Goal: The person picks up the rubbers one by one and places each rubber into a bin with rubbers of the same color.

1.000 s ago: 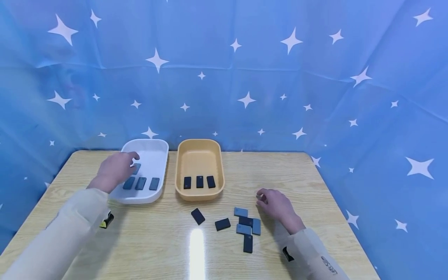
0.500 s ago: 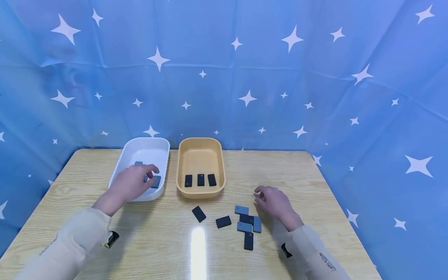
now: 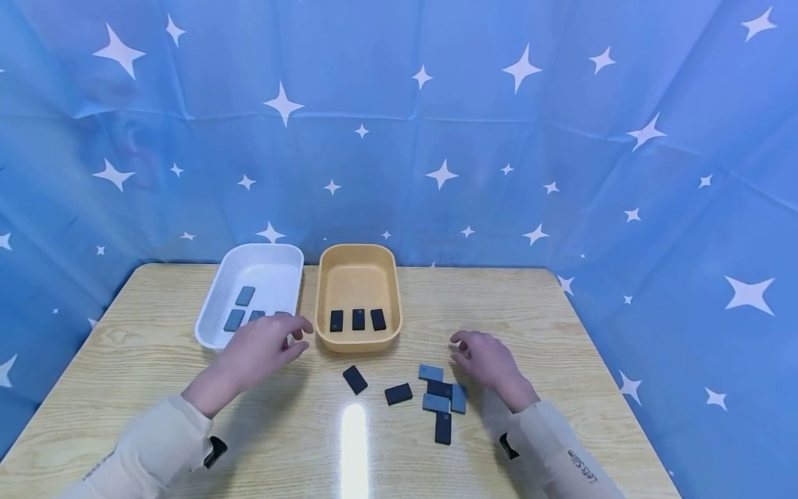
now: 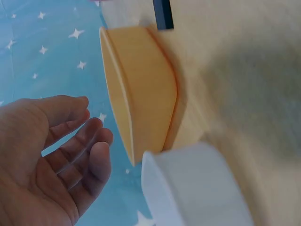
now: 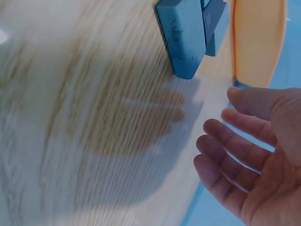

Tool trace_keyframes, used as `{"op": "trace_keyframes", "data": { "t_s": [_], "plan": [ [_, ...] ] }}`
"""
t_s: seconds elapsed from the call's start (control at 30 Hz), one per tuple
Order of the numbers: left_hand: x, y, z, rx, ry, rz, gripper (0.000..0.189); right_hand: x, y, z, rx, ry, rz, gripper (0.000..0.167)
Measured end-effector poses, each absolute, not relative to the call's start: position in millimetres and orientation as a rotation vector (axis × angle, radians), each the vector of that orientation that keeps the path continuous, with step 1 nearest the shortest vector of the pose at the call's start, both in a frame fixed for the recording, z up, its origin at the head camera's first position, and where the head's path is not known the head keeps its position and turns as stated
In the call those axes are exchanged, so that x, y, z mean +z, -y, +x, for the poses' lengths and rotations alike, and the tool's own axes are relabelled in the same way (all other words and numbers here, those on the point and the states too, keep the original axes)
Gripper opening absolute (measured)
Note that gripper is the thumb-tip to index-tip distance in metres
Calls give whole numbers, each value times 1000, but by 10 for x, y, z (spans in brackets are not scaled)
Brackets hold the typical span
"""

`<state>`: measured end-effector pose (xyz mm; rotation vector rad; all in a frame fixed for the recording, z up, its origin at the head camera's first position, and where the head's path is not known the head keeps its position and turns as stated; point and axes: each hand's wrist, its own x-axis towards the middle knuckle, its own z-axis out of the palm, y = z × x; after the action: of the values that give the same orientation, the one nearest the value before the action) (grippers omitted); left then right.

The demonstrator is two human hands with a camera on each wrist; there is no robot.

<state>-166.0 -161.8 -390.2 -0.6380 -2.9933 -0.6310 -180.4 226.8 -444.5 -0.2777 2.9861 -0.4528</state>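
Observation:
My left hand (image 3: 264,350) hovers over the front right corner of the white tray (image 3: 208,312), fingers loosely bent. The left wrist view shows nothing between its thumb and fingers. Several small flat blue-grey blocks (image 3: 245,296) lie in that tray, those at its front partly hidden by the hand. My right hand (image 3: 489,362) is relaxed, just right of a cluster of blue-grey blocks (image 3: 458,399) and black blocks (image 3: 442,428) on the table. Its fingers hold nothing in the right wrist view, where a blue-grey block (image 5: 183,37) lies nearby.
A yellow-orange tray (image 3: 355,346) stands right of the white one, with three black blocks (image 3: 358,319) in a row near its front. Two more black blocks, one tilted (image 3: 355,380) and one flatter (image 3: 398,394), lie on the wooden table (image 3: 287,436). A blue starry curtain (image 3: 374,138) hangs behind.
My left hand has left the rear blue-grey block in the white tray and moved right and toward the front, uncovering that block. My right hand has stayed nearly still.

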Motion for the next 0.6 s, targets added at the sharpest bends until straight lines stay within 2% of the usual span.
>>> {"op": "trace_keyframes", "data": {
  "t_s": [0.27,0.6],
  "plan": [
    [-4109,1498,-1478,-647,2983,-723,14,-4409,-2186,-1762,-453,-2997,-303,27],
    [-4326,1507,-1411,-634,2942,-796,15,-4407,-2034,-1735,-448,-3027,-381,24]
  ]
}}
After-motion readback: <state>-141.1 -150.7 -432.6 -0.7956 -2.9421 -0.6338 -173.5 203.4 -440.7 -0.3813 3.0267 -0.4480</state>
